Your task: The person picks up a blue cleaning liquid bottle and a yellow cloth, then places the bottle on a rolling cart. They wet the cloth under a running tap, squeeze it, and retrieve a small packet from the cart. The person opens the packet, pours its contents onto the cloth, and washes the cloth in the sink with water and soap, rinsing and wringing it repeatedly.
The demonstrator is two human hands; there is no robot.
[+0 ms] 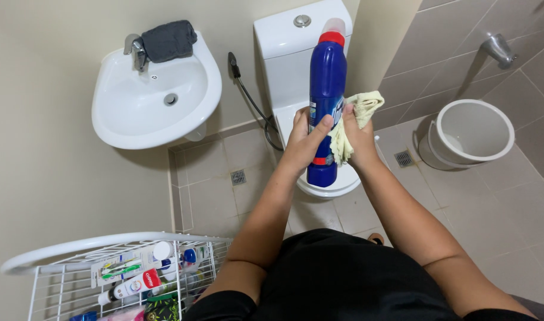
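Your left hand (304,139) wraps blue bottle (326,101) above toilet (284,53); your right hand (358,137) pinches yellow cloth (358,113) against bottle.

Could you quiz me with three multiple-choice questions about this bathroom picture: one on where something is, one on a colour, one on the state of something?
1. Where does the dark grey towel lie?
A. in the bucket
B. on the back rim of the sink, by the tap
C. on the floor

2. What colour is the body of the bottle that the hands hold?
A. blue
B. green
C. white

3. How is the toilet lid?
A. missing
B. propped open
C. closed

Answers:
1 B: the dark grey towel is draped on the sink beside the tap.
2 A: the bottle, gripped by the left hand, is blue with a red collar; the right hand also holds a pale yellow cloth.
3 C: the toilet lid lies flat and shut below the cistern.
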